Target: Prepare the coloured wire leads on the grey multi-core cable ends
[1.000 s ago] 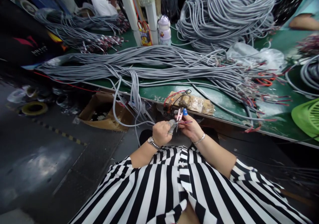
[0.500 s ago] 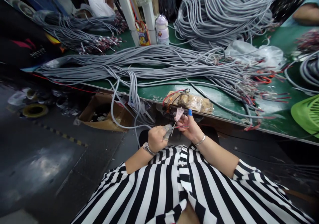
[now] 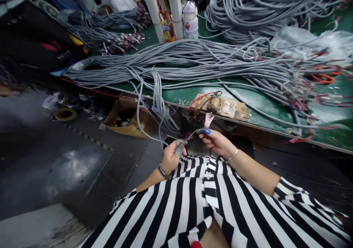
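Note:
My left hand (image 3: 171, 158) is closed on the end of a grey cable (image 3: 154, 138), its thumb wrapped in a grey cover. Thin red and dark wires (image 3: 188, 137) fan out of the cable end past the fingers. Just to the right, my right hand (image 3: 219, 143) pinches with thumb and index finger; a blue wrap (image 3: 207, 131) and a grey cover show on these fingertips. A thin strand runs from the cable end to that pinch. Close above it, a pale pink strip (image 3: 209, 119) hangs by a tape-covered block (image 3: 224, 106) at the table edge.
Long bundles of grey cable (image 3: 187, 69) lie across the green table (image 3: 182, 93), with stripped ends at right. A large coil (image 3: 264, 9), a purple-white bottle (image 3: 190, 24) and a plastic bag (image 3: 309, 40) stand behind. A cardboard box (image 3: 132, 125) sits on the floor.
My right hand has turned from palm-up with spread fingers to a pinch. My left hand has loosened from a fist and the wires now fan out. The view has shifted left.

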A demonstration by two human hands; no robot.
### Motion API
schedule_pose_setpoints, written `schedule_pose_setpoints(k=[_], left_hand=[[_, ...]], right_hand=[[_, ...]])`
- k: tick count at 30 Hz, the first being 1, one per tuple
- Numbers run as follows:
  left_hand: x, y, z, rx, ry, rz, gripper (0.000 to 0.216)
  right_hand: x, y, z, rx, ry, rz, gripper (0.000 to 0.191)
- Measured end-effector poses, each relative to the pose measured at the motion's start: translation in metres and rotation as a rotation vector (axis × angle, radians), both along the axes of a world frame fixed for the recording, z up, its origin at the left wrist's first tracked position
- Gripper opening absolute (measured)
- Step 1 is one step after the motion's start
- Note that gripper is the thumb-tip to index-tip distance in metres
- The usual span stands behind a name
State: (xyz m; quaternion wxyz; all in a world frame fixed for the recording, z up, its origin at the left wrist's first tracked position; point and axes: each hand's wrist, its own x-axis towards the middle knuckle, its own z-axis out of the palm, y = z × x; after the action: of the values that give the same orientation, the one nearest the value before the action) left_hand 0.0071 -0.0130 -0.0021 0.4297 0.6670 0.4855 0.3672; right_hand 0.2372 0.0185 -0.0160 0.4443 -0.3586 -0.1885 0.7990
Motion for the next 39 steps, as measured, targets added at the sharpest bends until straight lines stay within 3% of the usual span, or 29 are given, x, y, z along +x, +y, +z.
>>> schedule_pose_setpoints(k=[2,6,12,18,26,34,39], left_hand=[[0.004,0.003,-0.001,-0.149,-0.105,0.022,0.035],[0.007,0.009,-0.005,-0.251,-0.202,0.067,0.041],[0.009,0.012,-0.009,-0.311,-0.244,0.056,0.05],[0.011,0.011,-0.004,-0.296,-0.209,0.025,0.045],[0.013,0.009,-0.004,-0.284,-0.167,-0.079,0.043],[0.012,0.014,-0.003,-0.267,-0.005,-0.325,0.044],[0.012,0.017,0.004,-0.268,0.029,-0.385,0.046]], right_hand=[[0.0,-0.001,0.001,0.0,-0.021,-0.003,0.029],[0.001,-0.004,0.002,-0.01,-0.042,-0.016,0.027],[0.003,-0.007,0.005,-0.01,-0.065,-0.016,0.027],[-0.004,-0.009,0.011,0.015,-0.143,0.028,0.029],[-0.022,-0.011,0.022,0.072,-0.326,0.0,0.035],[-0.025,-0.008,0.018,0.038,-0.368,-0.04,0.043],[-0.026,-0.01,0.016,0.02,-0.375,-0.053,0.043]])
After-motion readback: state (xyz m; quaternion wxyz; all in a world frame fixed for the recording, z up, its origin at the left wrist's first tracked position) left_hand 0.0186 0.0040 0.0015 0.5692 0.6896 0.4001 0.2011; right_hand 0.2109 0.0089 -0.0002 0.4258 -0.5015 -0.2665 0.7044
